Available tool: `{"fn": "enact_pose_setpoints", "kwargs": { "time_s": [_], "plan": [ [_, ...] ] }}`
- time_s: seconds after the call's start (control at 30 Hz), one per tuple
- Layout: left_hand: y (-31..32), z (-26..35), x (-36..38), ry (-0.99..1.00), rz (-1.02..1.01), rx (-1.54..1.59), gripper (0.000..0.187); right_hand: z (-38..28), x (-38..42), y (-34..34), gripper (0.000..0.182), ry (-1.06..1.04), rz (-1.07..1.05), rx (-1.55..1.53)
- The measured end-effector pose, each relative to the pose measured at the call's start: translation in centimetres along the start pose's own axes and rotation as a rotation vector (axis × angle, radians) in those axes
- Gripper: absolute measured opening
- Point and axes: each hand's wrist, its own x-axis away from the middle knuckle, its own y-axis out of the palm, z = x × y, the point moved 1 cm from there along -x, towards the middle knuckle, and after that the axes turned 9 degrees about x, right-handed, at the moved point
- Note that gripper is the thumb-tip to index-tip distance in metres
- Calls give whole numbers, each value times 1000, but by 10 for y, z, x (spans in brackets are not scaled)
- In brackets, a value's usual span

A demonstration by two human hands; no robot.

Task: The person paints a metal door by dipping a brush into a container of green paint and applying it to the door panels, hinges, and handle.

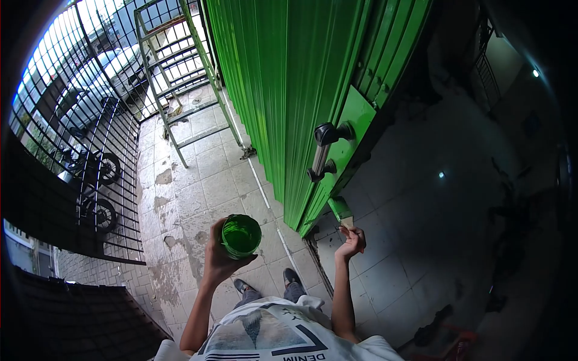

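Observation:
My left hand (218,260) is wrapped round a can of green paint (241,236), held upright in front of my body with its open top facing me. Green paint coats the inside of the can. In my right hand (351,242) is a paintbrush (342,210), gripped by its pale handle, its bristles covered in green. The brush tip is close to the lower edge of a green folding metal door (283,90). Above the brush, a handle with black ends (323,151) is mounted on a flat green plate (356,117).
A metal stepladder (180,78) stands beyond the door on the left. Dark barred fencing (78,120) runs along the left, with motorbikes (99,213) and a car (99,90) behind it. A door track (280,231) crosses the tiled floor. The right side is dim.

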Motion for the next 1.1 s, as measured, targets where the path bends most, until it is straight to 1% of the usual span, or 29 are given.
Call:
{"fn": "enact_pose_setpoints", "kwargs": {
  "time_s": [0.1,0.23,0.37,0.4,0.47,0.57,0.7,0.8,0.83,0.93,1.0,1.1],
  "plan": [
    [-5,-5,-2,26,2,-25,91,-20,5,3,16,-23,8,50],
    [-5,-4,-3,-4,-13,-19,91,-60,-16,28,17,-194,-64,-49],
    [-4,-9,-4,16,-8,-5,91,-120,-14,32,22,-232,57,-81],
    [-4,-10,-4,17,-7,2,91,-126,-14,31,22,-244,97,-164],
    [-3,-9,-2,0,-13,9,91,-139,-15,36,20,-293,58,-158],
    [-2,-4,-4,-10,-16,6,92,-147,-18,51,18,-143,21,-4],
    [-5,-8,-4,0,-9,11,95,-169,-24,71,18,-201,-29,-16],
    [-5,-8,-6,-5,-9,11,94,-184,-30,75,18,-323,17,-153],
    [-6,-8,-6,-9,-7,6,94,-182,-30,76,19,-322,32,-179],
    [-5,-8,-7,8,15,23,90,-159,-27,66,19,-284,13,-147],
    [-6,-13,-7,3,12,45,90,-147,-20,55,20,-180,5,-48],
    [-7,-16,-9,-5,17,49,93,-150,-17,45,18,-104,30,40]
  ]
}}
